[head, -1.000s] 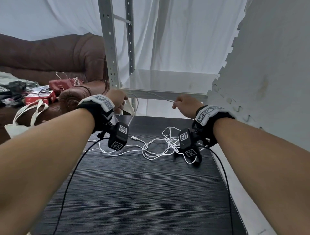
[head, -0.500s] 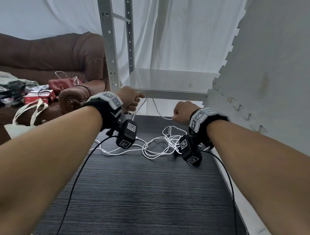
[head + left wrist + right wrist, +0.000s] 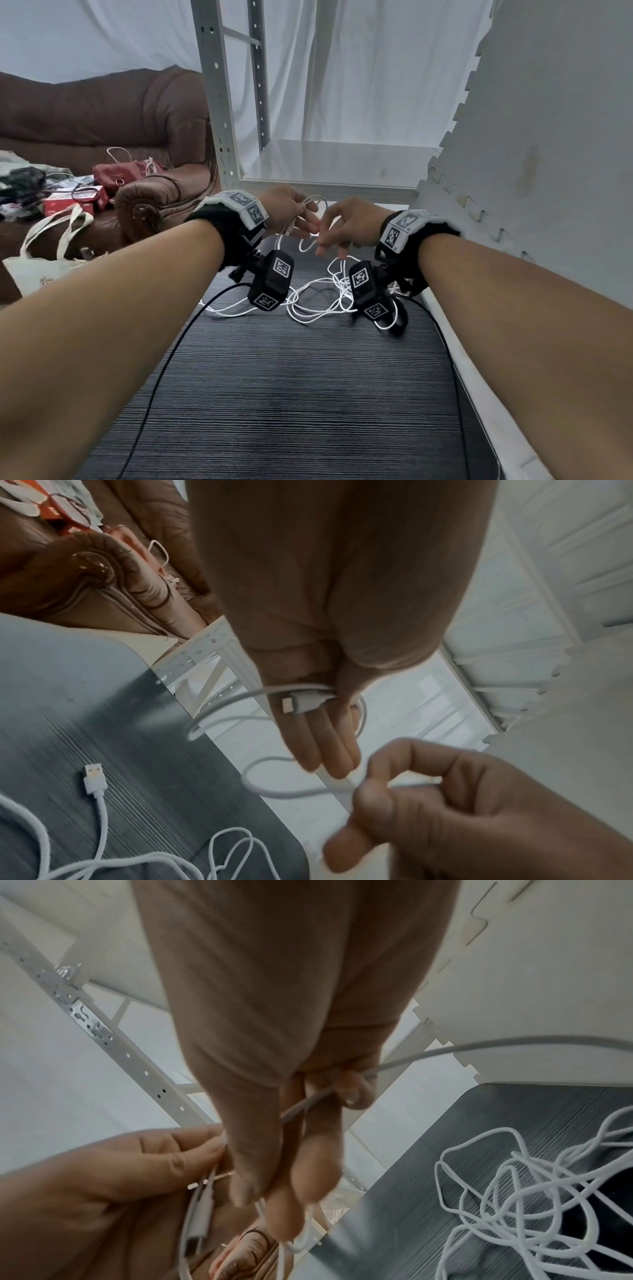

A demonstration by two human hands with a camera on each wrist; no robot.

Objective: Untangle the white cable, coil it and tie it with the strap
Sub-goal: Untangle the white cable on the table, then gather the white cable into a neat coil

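The white cable lies mostly as a tangled heap on the dark table. Its USB plug rests flat on the tabletop. My left hand is raised above the table's far edge. It holds the cable's small plug against its fingers, with a loop or two hanging from it. My right hand is right beside it and pinches the cable between thumb and fingers. A black loop that may be the strap lies under the heap by my right wrist.
A grey metal shelf rack stands just beyond the table. A grey foam wall runs along the right. A brown sofa with bags and clutter sits at the left. Black camera leads trail across the table.
My hands were apart with a stretch of cable between them. The right hand has come left to meet the left hand, bringing a loop of cable to it.
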